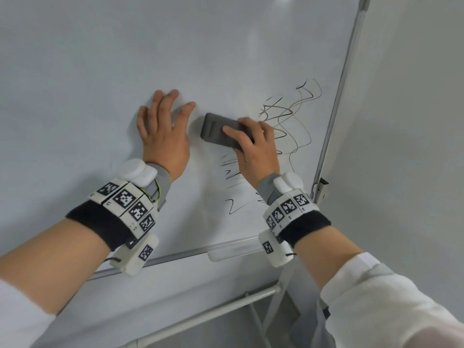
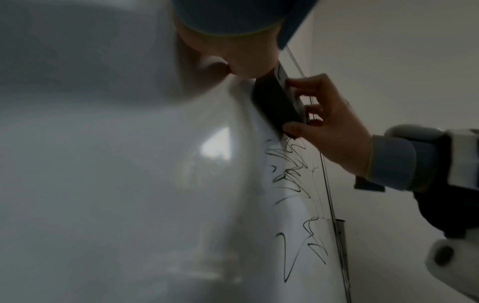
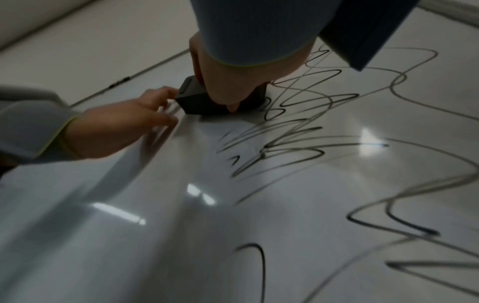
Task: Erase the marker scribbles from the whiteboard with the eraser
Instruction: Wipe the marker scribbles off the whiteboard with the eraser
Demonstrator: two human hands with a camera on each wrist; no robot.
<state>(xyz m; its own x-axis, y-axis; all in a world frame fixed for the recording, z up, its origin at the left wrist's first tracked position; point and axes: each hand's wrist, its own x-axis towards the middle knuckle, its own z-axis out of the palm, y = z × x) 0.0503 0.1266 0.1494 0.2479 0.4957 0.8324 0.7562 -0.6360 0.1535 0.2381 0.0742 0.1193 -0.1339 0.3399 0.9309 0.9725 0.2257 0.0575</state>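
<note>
Mid-wipe: your right hand point(image 1: 256, 144) clamps the eraser point(image 1: 221, 130) at the scribbles point(image 1: 288, 121) (left hand point(image 1: 163, 131) flat, fingers spread on the whiteboard point(image 1: 100, 84)). Sweep right next, I'd say.

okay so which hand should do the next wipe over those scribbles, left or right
Right. The right hand already grips the eraser flat on the whiteboard, at the edge of the scribbles. The left hand lies open on bare board, away from them.

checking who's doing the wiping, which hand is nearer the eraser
Right. The right hand has its grip on the eraser, pressing it to the whiteboard beside the scribbles. The left hand lies flat on the board just left of the eraser, not holding it.
</note>
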